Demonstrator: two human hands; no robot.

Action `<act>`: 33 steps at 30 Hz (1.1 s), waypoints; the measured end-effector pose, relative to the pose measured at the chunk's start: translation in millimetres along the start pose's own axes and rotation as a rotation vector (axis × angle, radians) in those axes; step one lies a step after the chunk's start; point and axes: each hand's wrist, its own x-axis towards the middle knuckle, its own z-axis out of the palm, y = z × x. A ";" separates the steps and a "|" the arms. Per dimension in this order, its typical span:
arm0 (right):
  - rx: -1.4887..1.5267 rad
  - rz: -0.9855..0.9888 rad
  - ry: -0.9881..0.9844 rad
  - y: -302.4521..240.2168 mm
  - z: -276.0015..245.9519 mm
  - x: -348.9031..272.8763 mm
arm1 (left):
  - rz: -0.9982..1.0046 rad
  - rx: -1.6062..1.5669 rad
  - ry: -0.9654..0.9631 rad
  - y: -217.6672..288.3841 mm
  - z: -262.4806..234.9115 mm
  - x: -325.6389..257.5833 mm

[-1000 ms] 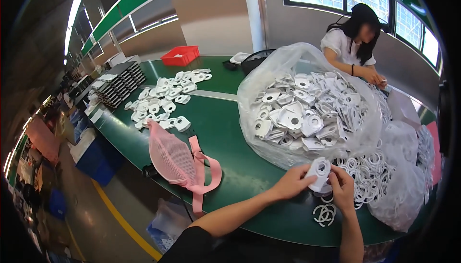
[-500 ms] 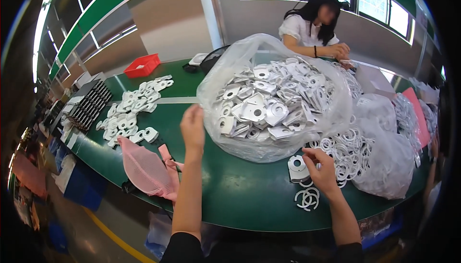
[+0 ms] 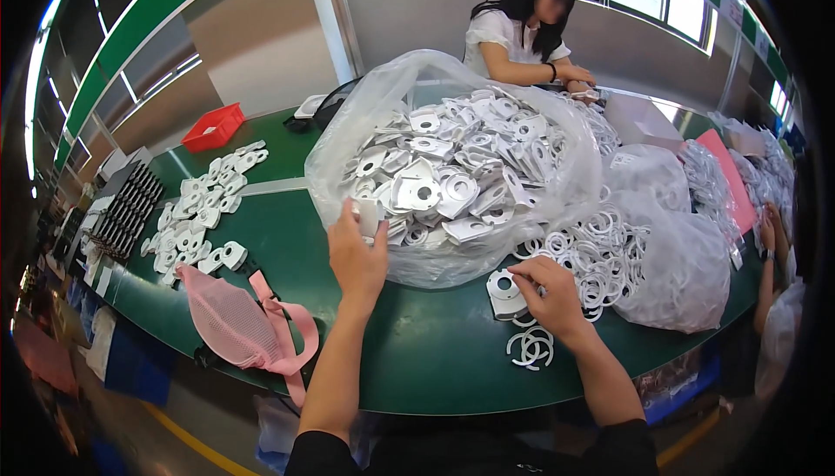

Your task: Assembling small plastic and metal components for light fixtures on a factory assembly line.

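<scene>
My left hand (image 3: 357, 254) is at the left rim of a big clear plastic bag (image 3: 326, 163) heaped with white flat plastic parts (image 3: 457, 193), each with a round hole. Between its thumb and fingers is one white plastic part (image 3: 370, 213). To the right, my right hand (image 3: 548, 295) has thumb and forefinger drawn together at the edge of another white part (image 3: 504, 295) lying on the green table. Whatever that pinch holds is too small to make out. Several loose white rings (image 3: 531, 348) lie just below it.
A pile of white rings (image 3: 600, 254) and filled plastic bags (image 3: 674, 272) stand at the right. A pink mesh bag (image 3: 230, 315), scattered white parts (image 3: 187, 219), stacked black trays (image 3: 126, 211) and a red bin (image 3: 213, 126) are at left. Across the table a person (image 3: 522, 41) works.
My left hand has moved from beside the bag to its rim and closed on a white part. My right hand's fingers have come down over the part on the table. The view has shifted.
</scene>
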 end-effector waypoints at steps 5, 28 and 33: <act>-0.056 0.023 0.006 3.1 -6.3 -0.8 | -0.272 -0.977 -0.186 46.2 -13.7 -20.0; -0.291 0.162 0.302 25.7 -25.1 6.3 | -0.983 -1.631 -1.024 70.4 6.9 -82.7; -0.036 -0.122 0.213 5.8 -10.7 7.0 | -1.082 -1.735 -1.131 73.7 4.3 -79.5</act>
